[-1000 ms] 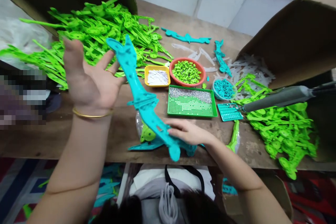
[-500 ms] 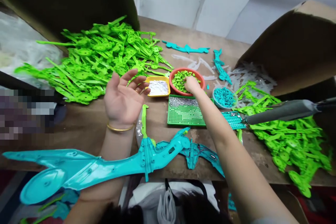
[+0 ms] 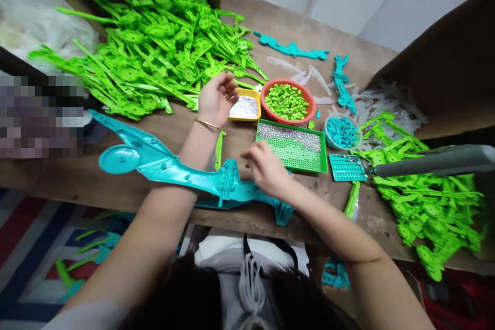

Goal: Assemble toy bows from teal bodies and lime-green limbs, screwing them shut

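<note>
A long turquoise plastic part (image 3: 166, 169) lies across my left forearm, its round end at the left. My left hand (image 3: 218, 99) is raised beside the yellow tray (image 3: 260, 108) of white strips, fingers curled loosely and apart, holding nothing. Over the right part of the turquoise piece is my right hand (image 3: 266, 167), its fingers bent together; whatever they pinch is too small to make out. A red bowl (image 3: 264, 105) of small green pieces stands behind the green perforated tray (image 3: 292, 161), which holds small metal bits.
Piles of bright green parts (image 3: 154, 46) lie at the left and right (image 3: 429, 206). A bowl of small turquoise pieces (image 3: 342, 132) stands near a turquoise tray (image 3: 347, 167). A grey-handled tool (image 3: 436, 162) reaches in from the right. Cardboard boxes (image 3: 444, 56) flank the table.
My right hand has left the red bowl and moved down to the turquoise part. My left hand is farther right with its fingers more curled. The view has shifted.
</note>
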{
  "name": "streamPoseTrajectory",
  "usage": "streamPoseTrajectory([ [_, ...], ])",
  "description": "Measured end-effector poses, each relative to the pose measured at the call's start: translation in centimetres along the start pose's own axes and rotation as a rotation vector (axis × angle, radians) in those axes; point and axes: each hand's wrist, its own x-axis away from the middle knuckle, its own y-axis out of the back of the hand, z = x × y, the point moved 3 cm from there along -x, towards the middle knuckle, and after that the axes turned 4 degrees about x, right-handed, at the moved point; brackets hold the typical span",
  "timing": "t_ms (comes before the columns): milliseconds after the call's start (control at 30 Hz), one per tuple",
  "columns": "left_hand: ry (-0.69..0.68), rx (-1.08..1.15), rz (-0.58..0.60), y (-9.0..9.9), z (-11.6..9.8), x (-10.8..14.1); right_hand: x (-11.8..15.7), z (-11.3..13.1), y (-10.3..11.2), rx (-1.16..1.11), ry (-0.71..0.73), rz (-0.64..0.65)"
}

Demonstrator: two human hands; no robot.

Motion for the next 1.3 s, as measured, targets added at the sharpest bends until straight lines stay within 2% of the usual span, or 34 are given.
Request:
streamPoseTrajectory([
  [67,-0.03,0.012,0.013,0.0,0.0,-0.6,1.7,1.4,-3.0,-0.023,-0.032,0.041],
  [133,-0.055,0.015,0.015,-0.2,-0.3,-1.0,1.9,1.7,-4.8,-0.031,-0.067,-0.025],
  [267,-0.051,0.031,-0.062,0.0,-1.2,-1.2,0.9,2.1,-5.6,-0.036,-0.059,-0.156],
  [367,-0.027,0.04,-0.103,1.0,-1.7,-0.5,0.5,2.8,-4.0,-0.001,0.013,-0.221],
  [433,-0.009,0.057,-0.067,1.8,-2.0,1.1,0.3,3.2,-1.9,0.046,0.078,-0.345],
  [533,-0.032,0.12,0.047,2.4,-3.0,5.4,0.4,3.3,1.2,0.139,0.131,-0.589],
  [600,-0.089,0.113,0.098,2.1,-4.0,9.0,0.9,3.2,2.2,0.2,0.123,-0.662],
  [667,-0.117,0.087,0.094,1.5,-4.9,12.2,1.8,3.6,2.4,0.25,0.107,-0.615],
  [767,-0.055,0.201,0.039,0.5,-5.5,15.4,4.1,5.0,3.0,0.27,0.107,-0.475],
  [867,0.143,0.328,0.09,-0.3,-4.5,17.3,5.9,6.9,5.4,0.145,0.111,-0.476],
  [967,0.367,0.365,0.193,-1.1,-2.1,19.3,5.8,7.9,7.1,-0.039,0.124,-0.489],
  [1033,0.442,0.362,0.25,-1.6,-0.4,20.7,5.2,7.8,6.9,-0.105,0.11,-0.483],
  [1133,0.466,0.344,0.277,-2.1,1.4,22.3,4.6,6.9,5.6,-0.141,0.05,-0.48],
  [1300,0.483,0.319,0.257,-2.3,2.3,23.5,5.4,6.1,4.2,-0.198,-0.005,-0.509],
])
